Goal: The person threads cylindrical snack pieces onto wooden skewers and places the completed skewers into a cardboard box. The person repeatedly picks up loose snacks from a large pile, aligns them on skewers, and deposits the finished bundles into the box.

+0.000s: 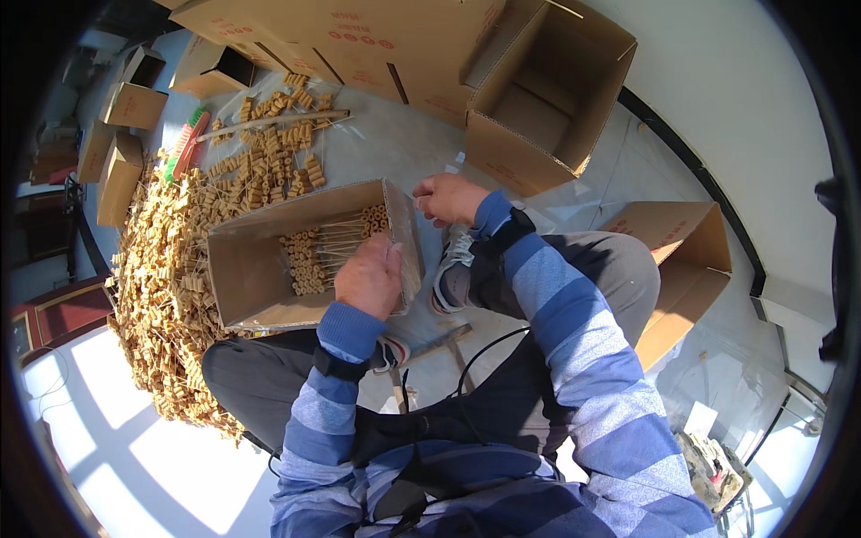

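Note:
An open cardboard box point(256, 255) with a clear plastic liner stands in front of me. Inside lie rows of skewers point(307, 260), tan ridged food pieces on thin sticks, with heads at both ends. My left hand point(368, 278) is over the near right part of the box, its fingers curled in and hiding some sticks. What it holds, if anything, I cannot make out. Just outside the box's right edge is my right hand point(451, 199), thumb and fingers pinched together beside the clear plastic. Its fingertips show nothing I can name.
A large heap of loose skewers point(170, 296) spreads on the left, with a red and green brush point(186, 143) on it. Open cardboard boxes stand at the back point(516, 148) and right point(677, 233). Flat cardboard point(359, 45) leans behind. My legs flank the box.

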{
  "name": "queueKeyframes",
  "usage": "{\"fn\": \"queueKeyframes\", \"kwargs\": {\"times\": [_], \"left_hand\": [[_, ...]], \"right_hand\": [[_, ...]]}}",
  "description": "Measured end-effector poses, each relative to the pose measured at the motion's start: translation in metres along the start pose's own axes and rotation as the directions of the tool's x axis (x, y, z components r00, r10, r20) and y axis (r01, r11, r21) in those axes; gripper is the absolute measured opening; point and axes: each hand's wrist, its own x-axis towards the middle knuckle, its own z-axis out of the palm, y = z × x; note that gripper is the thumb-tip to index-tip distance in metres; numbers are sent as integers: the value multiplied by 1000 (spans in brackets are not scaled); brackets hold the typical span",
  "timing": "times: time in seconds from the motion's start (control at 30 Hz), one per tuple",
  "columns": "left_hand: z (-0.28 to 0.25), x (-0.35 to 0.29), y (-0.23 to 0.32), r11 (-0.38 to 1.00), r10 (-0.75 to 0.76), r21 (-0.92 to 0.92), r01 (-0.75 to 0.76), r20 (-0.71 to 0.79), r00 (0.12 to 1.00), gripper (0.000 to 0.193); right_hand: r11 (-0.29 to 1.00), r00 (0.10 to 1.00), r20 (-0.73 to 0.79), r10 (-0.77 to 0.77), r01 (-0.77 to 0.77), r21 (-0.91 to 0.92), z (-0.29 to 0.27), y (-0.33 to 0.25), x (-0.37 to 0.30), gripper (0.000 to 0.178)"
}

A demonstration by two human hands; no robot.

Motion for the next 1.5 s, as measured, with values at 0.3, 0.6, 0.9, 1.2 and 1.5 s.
{"fn": "queueKeyframes", "kwargs": {"times": [0.3,0.6,0.9,1.2,1.5], "left_hand": [[-22,18,14,994,-88,-69,90,31,996,12],[-39,88,-23,828,541,186,-528,-24,840,38],[-13,92,-52,855,511,163,-492,-116,852,34],[-10,93,-55,873,476,171,-456,-98,874,38],[-19,87,-48,900,435,27,-434,-89,896,43]], "right_hand": [[994,984,173,50,-66,88,27,20,15,45],[911,882,-280,-380,304,-278,32,13,-4,39],[899,903,-117,-413,383,-213,27,10,3,23],[886,994,69,-86,45,461,6,-1,-8,23],[975,968,-144,-205,189,-117,7,-10,-14,33]]}}
